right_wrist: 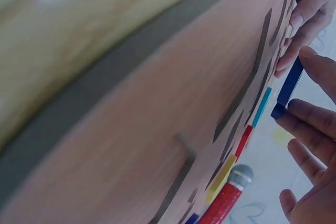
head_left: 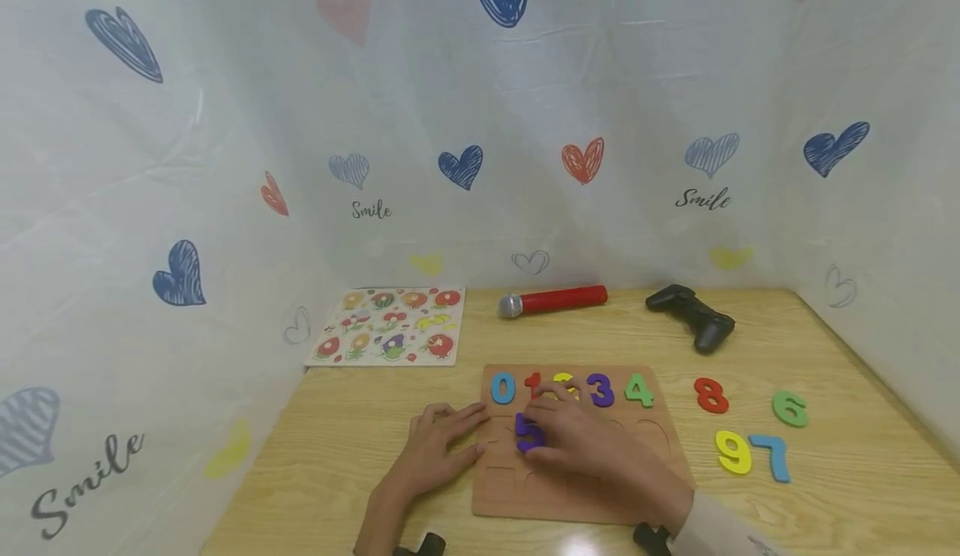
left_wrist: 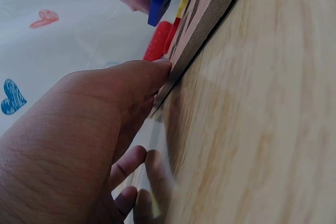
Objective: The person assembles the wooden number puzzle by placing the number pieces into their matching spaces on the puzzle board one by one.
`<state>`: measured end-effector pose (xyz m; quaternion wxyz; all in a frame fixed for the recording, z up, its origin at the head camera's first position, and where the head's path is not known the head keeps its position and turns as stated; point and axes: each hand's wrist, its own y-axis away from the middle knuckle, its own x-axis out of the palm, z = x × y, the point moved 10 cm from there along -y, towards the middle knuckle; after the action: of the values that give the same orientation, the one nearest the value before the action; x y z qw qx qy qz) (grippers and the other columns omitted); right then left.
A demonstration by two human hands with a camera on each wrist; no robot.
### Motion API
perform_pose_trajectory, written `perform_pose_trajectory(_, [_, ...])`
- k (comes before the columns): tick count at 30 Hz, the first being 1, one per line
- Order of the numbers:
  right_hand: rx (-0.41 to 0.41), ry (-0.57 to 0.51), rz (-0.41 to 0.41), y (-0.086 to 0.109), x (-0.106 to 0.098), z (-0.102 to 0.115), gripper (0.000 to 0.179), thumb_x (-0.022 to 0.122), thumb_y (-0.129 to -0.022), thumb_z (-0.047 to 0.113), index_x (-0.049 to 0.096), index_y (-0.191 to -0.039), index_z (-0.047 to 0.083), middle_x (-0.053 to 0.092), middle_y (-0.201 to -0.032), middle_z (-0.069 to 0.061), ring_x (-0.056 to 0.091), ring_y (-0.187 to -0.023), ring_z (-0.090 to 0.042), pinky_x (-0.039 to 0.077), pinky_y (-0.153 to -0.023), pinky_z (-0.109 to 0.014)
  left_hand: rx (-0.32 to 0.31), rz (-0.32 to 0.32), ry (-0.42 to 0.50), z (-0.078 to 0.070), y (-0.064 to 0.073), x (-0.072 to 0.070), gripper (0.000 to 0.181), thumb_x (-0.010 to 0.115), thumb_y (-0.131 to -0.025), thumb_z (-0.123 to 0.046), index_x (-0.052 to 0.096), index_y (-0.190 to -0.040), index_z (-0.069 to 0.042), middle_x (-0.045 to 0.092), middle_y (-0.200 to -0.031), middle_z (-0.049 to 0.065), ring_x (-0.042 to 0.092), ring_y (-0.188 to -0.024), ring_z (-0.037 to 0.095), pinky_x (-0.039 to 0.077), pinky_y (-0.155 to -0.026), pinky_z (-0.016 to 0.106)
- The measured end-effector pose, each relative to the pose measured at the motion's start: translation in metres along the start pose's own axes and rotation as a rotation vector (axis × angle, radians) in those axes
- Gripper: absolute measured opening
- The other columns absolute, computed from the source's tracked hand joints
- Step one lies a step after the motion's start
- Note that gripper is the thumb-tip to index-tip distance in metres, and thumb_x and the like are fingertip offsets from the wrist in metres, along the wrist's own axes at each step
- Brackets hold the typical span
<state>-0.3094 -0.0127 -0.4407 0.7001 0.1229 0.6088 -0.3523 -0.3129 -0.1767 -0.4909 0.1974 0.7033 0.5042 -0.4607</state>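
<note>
4 loose numbers, the red 8 (head_left: 711,395), yellow 9 (head_left: 744,454), green 6 (head_left: 780,404) and blue 7 (head_left: 779,460), lie right of the board (head_left: 510,498) on the surface (head_left: 862,489). Along the board's far row stand the blue 0 (head_left: 496,388), red 1 (head_left: 533,379), partly hidden yellow 2 (head_left: 564,378), purple 3 (head_left: 601,390) and green 4 (head_left: 639,395). Over the board's left part, the right hand (head_left: 573,435) pinches the purple 5 (right_wrist: 290,83) between thumb and fingers, the others spread. The left hand (head_left: 435,448), fingers loosely extended, touches the board's left edge without grasping it. Beyond the board lies a red microphone (head_left: 562,299).
</note>
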Motion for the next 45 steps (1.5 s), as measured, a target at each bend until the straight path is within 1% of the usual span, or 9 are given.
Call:
perform_pose_trajectory(3, [0.025, -0.005, 0.027, -0.002, 0.004, 0.0, 0.045, 0.072, -0.09, 0.046, 0.069, -0.123, 0.015, 0.067, -0.118, 0.006, 0.044, -0.129, -0.024, 0.022, -0.104, -0.064, -0.002, 0.005, -0.002, 0.001, 0.0, 0.001, 0.05, 0.056, -0.098, -0.052, 0.057, -0.143, -0.029, 0.047, -0.151, -0.013, 0.037, -0.123, 0.023, 0.028, -0.094, 0.053])
perform_pose_trajectory(10, [0.039, 0.015, 0.043, -0.01, 0.01, 0.003, 0.047, 0.07, -0.091, 0.047, 0.068, -0.125, 0.016, 0.066, -0.125, 0.004, 0.041, -0.134, -0.025, 0.021, -0.106, -0.063, 0.0, 0.006, -0.013, 0.003, -0.002, 0.003, 0.051, 0.056, -0.098, -0.053, 0.056, -0.144, -0.031, 0.046, -0.152, -0.014, 0.037, -0.123, 0.022, 0.028, -0.093, 0.052])
perform_pose_trajectory(14, [0.04, 0.011, 0.055, -0.013, 0.012, 0.005, 0.046, 0.069, -0.091, 0.046, 0.068, -0.125, 0.016, 0.065, -0.123, 0.005, 0.042, -0.132, -0.025, 0.022, -0.106, -0.06, -0.009, 0.012, -0.015, 0.003, -0.003, 0.004, 0.051, 0.055, -0.098, -0.054, 0.055, -0.144, -0.032, 0.045, -0.152, -0.015, 0.036, -0.124, 0.022, 0.028, -0.093, 0.05])
perform_pose_trajectory(18, [0.025, 0.022, 0.045, -0.017, 0.013, 0.007, 0.046, 0.069, -0.091, 0.045, 0.068, -0.125, 0.015, 0.067, -0.119, 0.007, 0.043, -0.128, -0.023, 0.023, -0.104, -0.059, -0.007, 0.007, -0.01, 0.001, -0.003, 0.003, 0.051, 0.055, -0.098, -0.055, 0.055, -0.144, -0.033, 0.045, -0.152, -0.015, 0.036, -0.124, 0.022, 0.028, -0.093, 0.051])
perform_pose_trajectory(28, [0.035, -0.003, 0.071, -0.023, 0.019, 0.006, 0.049, 0.07, -0.092, 0.046, 0.067, -0.129, 0.013, 0.067, -0.124, 0.005, 0.043, -0.13, -0.024, 0.021, -0.107, -0.061, 0.012, -0.002, -0.024, -0.002, -0.004, 0.001, 0.05, 0.055, -0.099, -0.052, 0.055, -0.144, -0.032, 0.047, -0.151, -0.014, 0.038, -0.122, 0.022, 0.029, -0.091, 0.049])
perform_pose_trajectory(34, [0.047, 0.002, 0.076, -0.027, 0.023, 0.006, 0.051, 0.07, -0.092, 0.048, 0.067, -0.13, 0.014, 0.066, -0.126, 0.004, 0.042, -0.133, -0.024, 0.02, -0.109, -0.063, 0.018, -0.002, -0.023, -0.003, -0.004, 0.0, 0.05, 0.057, -0.099, -0.05, 0.055, -0.145, -0.032, 0.047, -0.151, -0.012, 0.038, -0.122, 0.023, 0.029, -0.09, 0.05])
perform_pose_trajectory(40, [0.067, -0.02, 0.084, -0.031, 0.025, 0.009, 0.048, 0.072, -0.091, 0.045, 0.068, -0.127, 0.014, 0.066, -0.124, 0.005, 0.041, -0.132, -0.024, 0.019, -0.11, -0.063, 0.02, -0.01, -0.03, -0.003, -0.004, -0.003, 0.049, 0.056, -0.099, -0.05, 0.054, -0.145, -0.032, 0.047, -0.152, -0.012, 0.038, -0.122, 0.023, 0.029, -0.091, 0.051])
perform_pose_trajectory(45, [0.091, -0.001, 0.092, -0.035, 0.027, 0.012, 0.044, 0.071, -0.091, 0.047, 0.073, -0.12, 0.014, 0.068, -0.118, 0.005, 0.043, -0.13, -0.025, 0.022, -0.108, -0.064, 0.022, -0.008, -0.036, -0.003, -0.001, -0.002, 0.049, 0.057, -0.099, -0.047, 0.054, -0.145, -0.032, 0.048, -0.151, -0.01, 0.038, -0.122, 0.023, 0.029, -0.089, 0.048])
